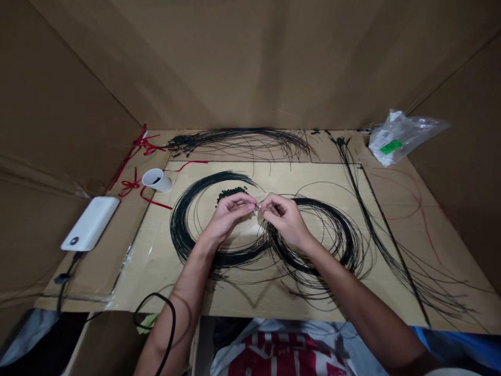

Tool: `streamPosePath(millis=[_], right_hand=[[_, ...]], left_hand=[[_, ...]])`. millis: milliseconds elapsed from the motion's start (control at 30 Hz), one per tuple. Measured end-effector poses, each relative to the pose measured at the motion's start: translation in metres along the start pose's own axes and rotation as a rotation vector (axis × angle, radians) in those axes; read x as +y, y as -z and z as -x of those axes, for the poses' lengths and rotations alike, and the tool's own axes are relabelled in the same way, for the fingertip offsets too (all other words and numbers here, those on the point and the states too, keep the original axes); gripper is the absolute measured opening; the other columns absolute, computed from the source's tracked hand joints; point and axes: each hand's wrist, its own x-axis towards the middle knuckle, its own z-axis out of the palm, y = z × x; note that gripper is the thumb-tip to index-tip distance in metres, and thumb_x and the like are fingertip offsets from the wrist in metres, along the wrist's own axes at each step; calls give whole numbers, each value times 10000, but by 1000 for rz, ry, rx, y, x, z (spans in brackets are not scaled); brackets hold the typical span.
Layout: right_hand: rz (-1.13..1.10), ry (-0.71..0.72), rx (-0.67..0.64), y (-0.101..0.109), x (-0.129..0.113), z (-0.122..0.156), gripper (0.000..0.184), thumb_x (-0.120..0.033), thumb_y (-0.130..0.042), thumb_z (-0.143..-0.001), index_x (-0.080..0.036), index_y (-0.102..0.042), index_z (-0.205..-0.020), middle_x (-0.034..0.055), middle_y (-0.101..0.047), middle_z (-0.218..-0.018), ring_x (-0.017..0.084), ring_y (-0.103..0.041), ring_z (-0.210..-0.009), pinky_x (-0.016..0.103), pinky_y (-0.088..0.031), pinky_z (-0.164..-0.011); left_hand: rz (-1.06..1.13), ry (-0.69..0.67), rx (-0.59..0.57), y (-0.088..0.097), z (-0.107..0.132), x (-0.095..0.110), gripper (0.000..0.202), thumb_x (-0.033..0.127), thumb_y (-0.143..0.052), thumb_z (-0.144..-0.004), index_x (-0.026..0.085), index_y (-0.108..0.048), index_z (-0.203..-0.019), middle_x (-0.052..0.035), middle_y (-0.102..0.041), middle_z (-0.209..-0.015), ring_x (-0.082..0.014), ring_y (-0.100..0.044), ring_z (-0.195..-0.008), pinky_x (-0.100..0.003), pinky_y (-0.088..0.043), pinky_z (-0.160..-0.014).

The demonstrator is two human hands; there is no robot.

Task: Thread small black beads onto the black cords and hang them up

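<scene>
My left hand (230, 212) and my right hand (285, 215) nearly meet at the middle of the board, each closed in a fingertip pinch. Between the fingertips shows a tiny dark piece, too small to name, in line with what looks like a thin black wire in my right fingers. Just behind my left hand lies a pile of small black bead-like pieces (231, 193), partly covered by it. A coil of black wires (180, 219) curves around on the left. Under and beside my right hand is a second, looser coil of black wires (344, 235).
Along the back lies a bundle of black wires (242, 137); another bundle (364, 209) runs down the right. A white cup (157, 180), red ribbon (131, 185) and white power bank (91, 223) are at left. A clear plastic bag (403, 137) stands back right. Cardboard walls (250, 62) enclose the board.
</scene>
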Motion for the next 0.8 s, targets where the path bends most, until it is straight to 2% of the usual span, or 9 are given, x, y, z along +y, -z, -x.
streamPosePath(millis=[200, 400, 800], right_hand=[[-86, -40, -26, 0, 2, -2, 66, -246, -640, -821, -215, -616, -768, -20, -532, -705, 155, -432, -664, 295, -323, -625], [-29, -20, -28, 0, -2, 0, 57, -225, -638, -804, -220, -599, -762, -44, -458, -666, 144, -372, -629, 296, -293, -613], [16, 5, -23, -1, -5, 1, 78, -179, -623, -798, -220, -577, -751, -55, -432, -654, 139, -358, -627, 298, -284, -609]], left_hand=[[-33, -27, -2, 1, 0, -2, 247, 336, -962, -748, 194, -847, -915, -44, -783, -888, -137, -690, -809, -237, -532, -784], [-17, -33, 6, 2, -1, -5, 264, 328, -968, -742, 194, -852, -938, -51, -799, -897, -141, -707, -807, -239, -539, -787], [-14, -27, 2, 2, 0, -3, 274, 334, -971, -737, 185, -854, -935, -55, -801, -892, -146, -714, -808, -246, -542, -801]])
